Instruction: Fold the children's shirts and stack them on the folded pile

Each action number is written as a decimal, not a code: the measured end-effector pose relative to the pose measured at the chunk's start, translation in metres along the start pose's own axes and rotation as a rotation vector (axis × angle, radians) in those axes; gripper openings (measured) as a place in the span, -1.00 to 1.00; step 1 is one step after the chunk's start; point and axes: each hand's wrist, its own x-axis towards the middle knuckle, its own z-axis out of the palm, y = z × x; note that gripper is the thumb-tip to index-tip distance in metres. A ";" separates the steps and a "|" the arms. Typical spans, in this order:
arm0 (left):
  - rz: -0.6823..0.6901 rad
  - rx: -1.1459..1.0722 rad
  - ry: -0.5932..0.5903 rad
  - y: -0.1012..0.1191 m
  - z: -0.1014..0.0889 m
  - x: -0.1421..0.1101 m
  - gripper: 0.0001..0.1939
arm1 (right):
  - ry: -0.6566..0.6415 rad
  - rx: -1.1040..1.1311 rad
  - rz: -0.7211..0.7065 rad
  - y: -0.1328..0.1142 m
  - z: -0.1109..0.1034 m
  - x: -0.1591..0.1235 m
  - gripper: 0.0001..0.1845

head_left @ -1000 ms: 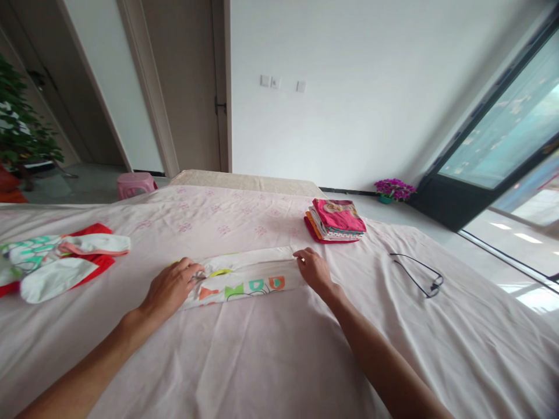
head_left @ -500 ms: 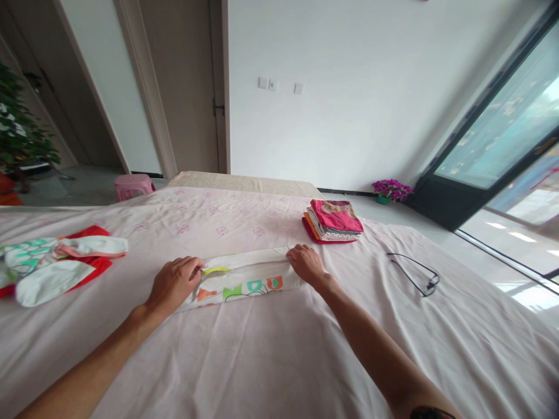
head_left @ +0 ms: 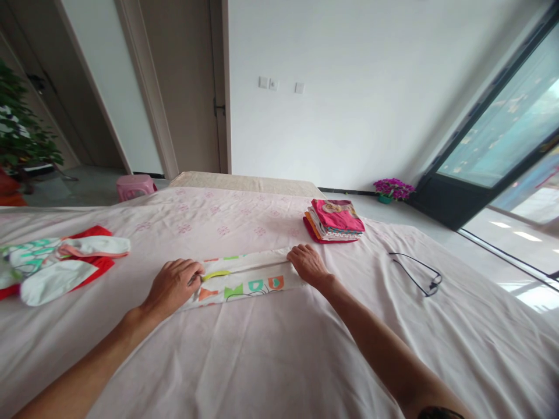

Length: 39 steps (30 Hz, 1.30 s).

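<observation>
A white garment [head_left: 248, 279] with coloured letters and shapes printed on it lies folded into a long strip on the pink bedsheet [head_left: 266, 361]. My left hand [head_left: 177, 282] is closed on its left end, next to a yellow patch. At the other end, my right hand [head_left: 308, 265] has its fingers curled over the upper right corner. Which kind of garment it is, I cannot tell. Beyond my right hand sits a stack of folded clothes [head_left: 338, 218] with a bright pink piece on top.
Loose red and white clothes [head_left: 65, 267] lie at the left. Black-framed glasses [head_left: 430, 285] rest on the sheet at the right. Past the far edge are a pink stool [head_left: 136, 186] and purple flowers [head_left: 393, 187] in a green pot.
Along the strip's far edge, coloured print now shows where it was mostly plain white. Both hands keep their hold at the two ends.
</observation>
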 end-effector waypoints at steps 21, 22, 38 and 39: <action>-0.008 -0.062 -0.041 0.083 0.060 0.047 -0.57 | -0.014 0.284 0.178 -0.090 0.028 0.014 -0.34; -0.006 -0.029 -0.048 0.080 0.064 0.042 -0.54 | -0.024 0.267 0.203 -0.084 0.031 0.011 -0.33; -0.014 0.101 -0.115 0.041 0.050 0.007 -0.42 | -0.211 0.213 0.473 -0.020 0.034 -0.013 -0.31; -0.030 0.114 -0.114 0.039 0.048 0.004 -0.42 | -0.202 0.219 0.480 -0.020 0.032 -0.013 -0.33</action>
